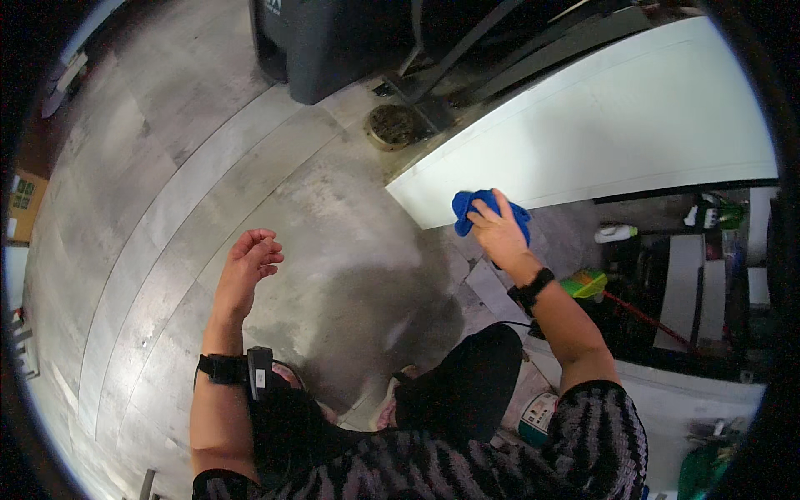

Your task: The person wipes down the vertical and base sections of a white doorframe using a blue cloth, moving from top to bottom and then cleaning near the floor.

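A blue cloth (pixel 463 204) lies bunched under my right hand (pixel 499 234), whose fingers are curled over it. Hand and cloth are at the lower edge of a long white panel (pixel 600 131), close to its near corner. Whether the cloth presses on the panel cannot be told. My left hand (pixel 255 253) is over the grey floor at the left, holding nothing, its fingers loosely bent and apart.
A dark bin (pixel 325 50) stands at the top, near a round dirty disc (pixel 392 127) on the tiled floor. At the right are a white bottle (pixel 615 233), a green brush head (pixel 584 284) and dark open shelving. A labelled tub (pixel 537 419) stands beside my leg.
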